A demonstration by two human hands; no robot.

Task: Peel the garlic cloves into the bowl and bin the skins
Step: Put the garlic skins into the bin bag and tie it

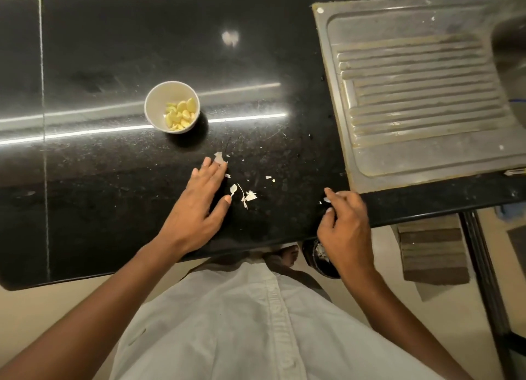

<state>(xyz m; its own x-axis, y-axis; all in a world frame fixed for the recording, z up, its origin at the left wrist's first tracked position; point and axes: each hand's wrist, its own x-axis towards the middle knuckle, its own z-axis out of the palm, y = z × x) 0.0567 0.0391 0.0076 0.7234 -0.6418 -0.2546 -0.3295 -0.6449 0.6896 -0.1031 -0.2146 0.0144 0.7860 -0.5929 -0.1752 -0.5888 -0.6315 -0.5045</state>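
A small white bowl (155,106) stands on the black counter (113,52) and holds several peeled yellow garlic cloves (180,113). My left hand (199,200) lies flat on the counter with straight fingers, its fingertips touching a larger piece of skin (218,157). More white skin scraps (244,193) lie scattered just right of that hand. My right hand (345,223) hovers at the counter's front edge, fingers curled, pinching small bits of skin (326,199). Below the edge, a dark round bin (320,258) with skins inside is partly hidden by my right wrist.
A steel sink drainboard (421,89) fills the right of the counter, its basin at the far right. A brown folded mat (432,251) lies on the floor under the counter's right end. A metal frame leg (484,280) stands beside it.
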